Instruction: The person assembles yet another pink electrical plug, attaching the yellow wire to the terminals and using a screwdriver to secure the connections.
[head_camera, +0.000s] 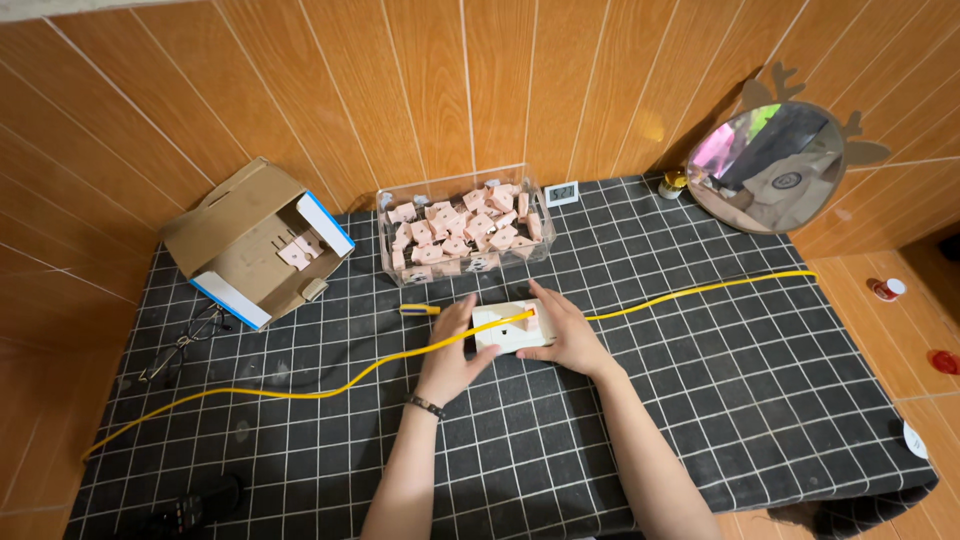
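A clear bin (462, 236) stands at the back of the table (760, 400), against the tiled wall, heaped with small pink parts (470, 228). To its left a cardboard box (255, 243) lies tipped on its side with its mouth facing right; a few of the same pink parts (300, 248) sit inside it.

What the pink parts are cannot be made out at this size. The white block (512, 326) between the hands is partly covered by fingers, so its full shape stays unclear; a pink piece shows at its right end. A yellow cable (330, 391) runs across the table from the lower left to the right edge, passing over the block. A small yellow-tipped tool (420, 310) lies just left of the block. Thin wire spectacles (185, 342) lie near the box. A round mirror (765, 168) leans on the wall at the right. A dark object at the bottom edge is cut off.

Both forearms reach in from below. The left hand (450, 355) is curled round the block's left end and near edge, thumb up, a dark band on the wrist. The right hand (565, 335) lies over the block's right end, fingers spread and bent down on it.
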